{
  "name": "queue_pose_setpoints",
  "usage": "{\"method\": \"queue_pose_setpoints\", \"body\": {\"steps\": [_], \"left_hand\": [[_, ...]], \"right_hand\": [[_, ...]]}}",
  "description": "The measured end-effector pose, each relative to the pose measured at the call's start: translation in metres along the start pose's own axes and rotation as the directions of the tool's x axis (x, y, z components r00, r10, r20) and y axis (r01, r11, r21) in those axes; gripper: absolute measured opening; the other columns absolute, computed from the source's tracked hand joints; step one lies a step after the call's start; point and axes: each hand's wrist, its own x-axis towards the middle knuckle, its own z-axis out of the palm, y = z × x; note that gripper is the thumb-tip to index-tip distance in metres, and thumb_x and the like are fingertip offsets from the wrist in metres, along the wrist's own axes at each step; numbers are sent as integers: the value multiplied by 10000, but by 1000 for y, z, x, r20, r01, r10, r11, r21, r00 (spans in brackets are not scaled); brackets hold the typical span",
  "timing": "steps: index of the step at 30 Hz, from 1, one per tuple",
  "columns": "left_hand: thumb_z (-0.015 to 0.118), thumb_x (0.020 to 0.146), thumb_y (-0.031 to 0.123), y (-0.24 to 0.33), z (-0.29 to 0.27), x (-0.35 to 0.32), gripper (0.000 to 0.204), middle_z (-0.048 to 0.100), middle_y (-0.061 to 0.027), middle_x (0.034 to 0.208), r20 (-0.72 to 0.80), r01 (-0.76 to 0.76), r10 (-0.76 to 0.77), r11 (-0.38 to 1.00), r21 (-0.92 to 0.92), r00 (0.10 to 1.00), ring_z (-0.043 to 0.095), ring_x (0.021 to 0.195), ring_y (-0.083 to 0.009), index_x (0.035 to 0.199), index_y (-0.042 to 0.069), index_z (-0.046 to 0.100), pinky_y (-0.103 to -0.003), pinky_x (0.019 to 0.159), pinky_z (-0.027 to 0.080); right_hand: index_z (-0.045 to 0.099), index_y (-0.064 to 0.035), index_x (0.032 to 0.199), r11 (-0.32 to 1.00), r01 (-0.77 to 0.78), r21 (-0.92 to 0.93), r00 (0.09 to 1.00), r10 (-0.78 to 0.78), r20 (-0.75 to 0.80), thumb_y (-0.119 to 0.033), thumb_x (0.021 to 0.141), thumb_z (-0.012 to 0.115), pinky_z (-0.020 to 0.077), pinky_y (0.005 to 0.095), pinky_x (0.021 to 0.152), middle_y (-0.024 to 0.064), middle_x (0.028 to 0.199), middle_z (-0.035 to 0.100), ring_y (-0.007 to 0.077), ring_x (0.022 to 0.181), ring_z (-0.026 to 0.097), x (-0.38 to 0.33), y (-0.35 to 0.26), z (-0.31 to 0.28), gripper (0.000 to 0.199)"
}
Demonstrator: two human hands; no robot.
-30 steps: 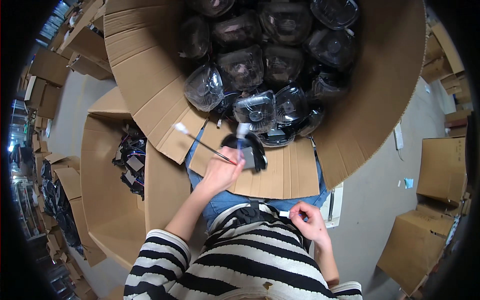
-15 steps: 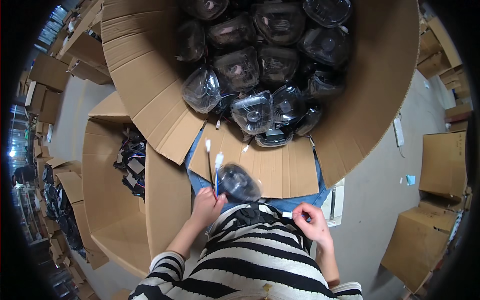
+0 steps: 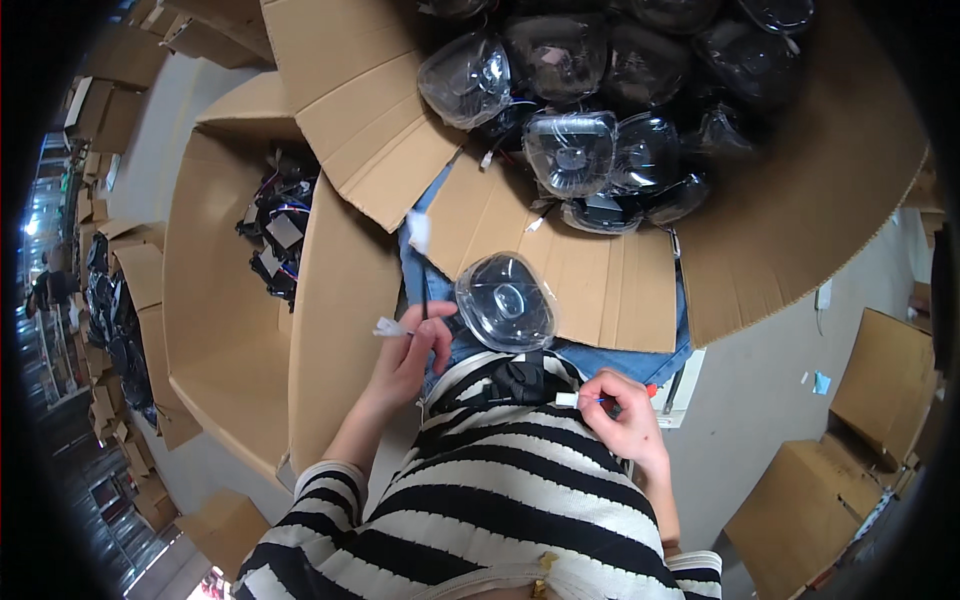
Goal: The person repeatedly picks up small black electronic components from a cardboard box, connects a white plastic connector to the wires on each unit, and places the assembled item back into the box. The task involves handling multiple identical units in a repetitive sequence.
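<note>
A rounded black lamp-like unit (image 3: 508, 302) under a clear plastic cover sits in front of my waist, over my lap. Just left of it, my left hand (image 3: 408, 358) has its fingers closed around a dark cable (image 3: 424, 290). A blurred white connector (image 3: 418, 232) tops that cable, and a second white connector (image 3: 391, 327) sticks out beside the same hand. On the right, my right hand (image 3: 622, 412) pinches thin wires behind a white plug (image 3: 567, 399). Something small and red (image 3: 652, 390) shows past its fingers. Whether these wires run to the unit is hidden.
Ahead, a large cardboard box (image 3: 590, 290) with a folded-down flap holds several similar covered units (image 3: 570, 150). At the left, an open box (image 3: 225, 390) holds black parts with coloured wires (image 3: 280, 235). More cartons (image 3: 800, 510) stand on the grey floor at right.
The view has shifted, so the boxes sit differently in it. The covered unit has turned its clear face upward. The connectors at my left hand have spread apart.
</note>
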Motion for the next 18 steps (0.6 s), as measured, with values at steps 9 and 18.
{"method": "queue_pose_setpoints", "body": {"steps": [9, 18], "left_hand": [[468, 802, 31, 30, 33, 24, 388, 547, -113, 802, 107, -220, 200, 723, 655, 974, 545, 685, -261, 1183, 46, 397, -335, 615, 430], [574, 658, 86, 17, 30, 43, 481, 569, -107, 723, 499, -494, 114, 435, 753, 859, 554, 623, -297, 1111, 9, 433, -386, 548, 426]], "right_hand": [[518, -11, 702, 988, 152, -10, 988, -152, 12, -28, 699, 579, 362, 280, 493, 63, 616, 472, 182, 558, 462, 16, -25, 12, 63], [515, -21, 704, 925, 338, -175, 938, -347, -21, -11, 672, 585, 384, 310, 518, 75, 625, 473, 222, 571, 473, 33, -35, 13, 78]]}}
